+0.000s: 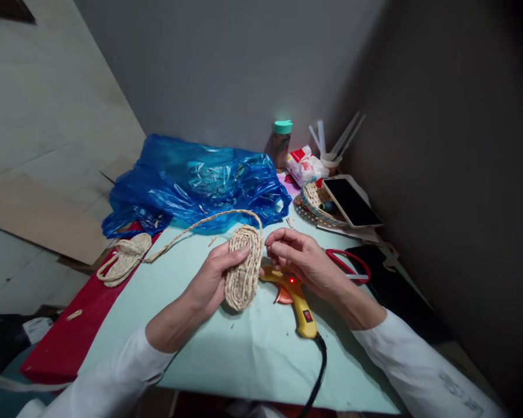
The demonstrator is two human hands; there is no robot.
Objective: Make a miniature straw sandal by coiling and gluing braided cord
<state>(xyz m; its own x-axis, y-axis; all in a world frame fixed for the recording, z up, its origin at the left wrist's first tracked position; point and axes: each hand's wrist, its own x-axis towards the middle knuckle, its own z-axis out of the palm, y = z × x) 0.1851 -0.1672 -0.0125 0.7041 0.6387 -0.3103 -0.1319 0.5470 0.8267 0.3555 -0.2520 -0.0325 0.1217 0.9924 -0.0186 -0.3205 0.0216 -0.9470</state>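
Note:
My left hand (213, 273) grips a flat oval coil of braided straw cord (243, 278), its thumb lying across the top face. From the coil's upper right end the loose braid (200, 222) arcs back to the left, to a bundled hank of the same cord (125, 258). Just right of the coil is my right hand (294, 255), its fingers loosely curled and nothing visible between them. Beneath that hand lies a yellow hot glue gun (303, 310) with an orange trigger and a lit red light; its nozzle points toward the coil.
A crumpled blue plastic bag (200, 180) covers the table's back. At the right are red-handled scissors (355, 264), a tablet (353, 202) over a woven basket (309, 200), a tissue pack (305, 165) and a green-lidded jar (282, 142). The gun's black cable (318, 371) crosses the front edge.

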